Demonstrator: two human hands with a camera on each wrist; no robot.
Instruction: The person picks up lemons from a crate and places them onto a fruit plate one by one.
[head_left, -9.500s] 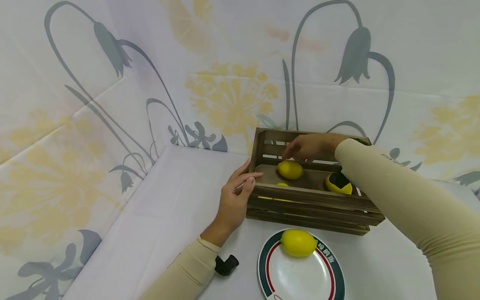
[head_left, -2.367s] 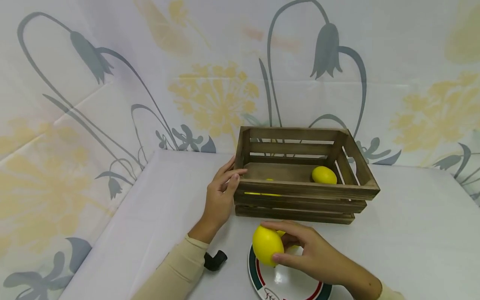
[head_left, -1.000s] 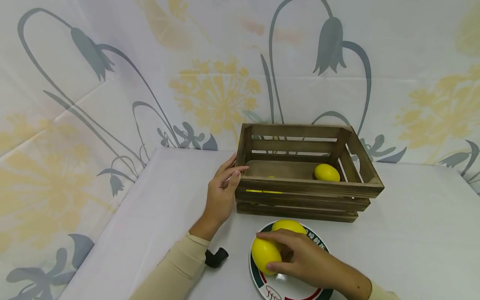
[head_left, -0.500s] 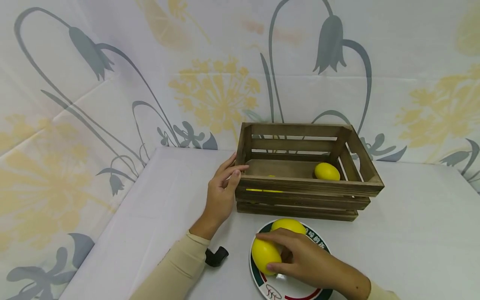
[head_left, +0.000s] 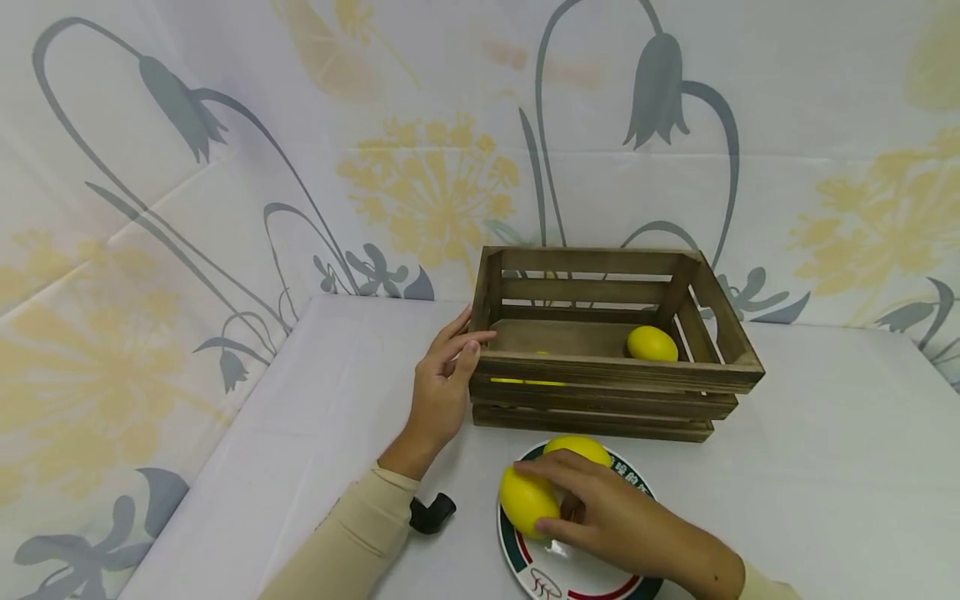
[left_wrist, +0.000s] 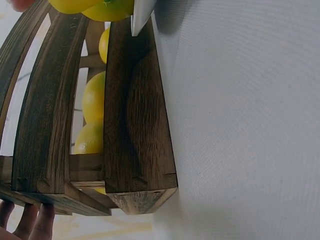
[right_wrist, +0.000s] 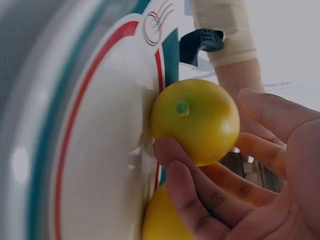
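Observation:
My right hand [head_left: 615,512] has its fingers curled round a yellow lemon [head_left: 529,502] at the left side of a white plate [head_left: 536,554] with a green and red rim. In the right wrist view this lemon [left_wrist: 107,10] shows its green stem end toward the camera in the left wrist view too. A second lemon [head_left: 577,450] lies on the plate's far side, partly behind the hand. My left hand [head_left: 442,387] rests on the left end of a brown wooden crate [head_left: 615,375], its fingers fairly straight against the rim.
Inside the crate a lemon [head_left: 652,343] lies at the right; more lemons [left_wrist: 93,100] show through its slats in the left wrist view. A black device [head_left: 432,513] sits at my left wrist. The flower-printed cloth [head_left: 450,208] rises behind the crate.
Earlier my right hand reached into the crate; it then brought a lemon over the plate and lowered it there. Over the last half second the lemon has shifted slightly. My left hand stays at the crate.

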